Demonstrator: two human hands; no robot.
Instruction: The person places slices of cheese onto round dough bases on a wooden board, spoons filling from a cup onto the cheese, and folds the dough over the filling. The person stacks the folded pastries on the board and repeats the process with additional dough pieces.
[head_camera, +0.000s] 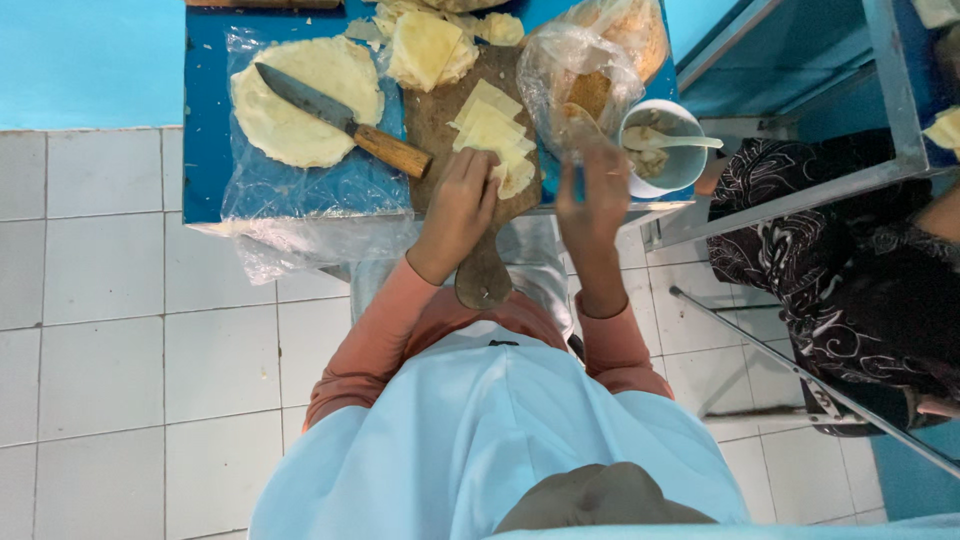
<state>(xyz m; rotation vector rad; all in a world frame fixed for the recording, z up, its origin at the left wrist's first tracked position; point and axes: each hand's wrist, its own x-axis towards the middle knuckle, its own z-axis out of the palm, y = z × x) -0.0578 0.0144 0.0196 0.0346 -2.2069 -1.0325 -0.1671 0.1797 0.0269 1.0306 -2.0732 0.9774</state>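
At frame centre, the left hand (462, 200) curls down on cut dough sheets (495, 135) stacked on the wooden cutting board (440, 120), steadying them; the right hand (592, 190), blurred, grip unclear, hovers beside the white bowl (690, 165).

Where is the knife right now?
In the head view the knife lies on the left of the blue table, its blade across a round dough sheet and its wooden handle touching the cutting board, above the left hand.
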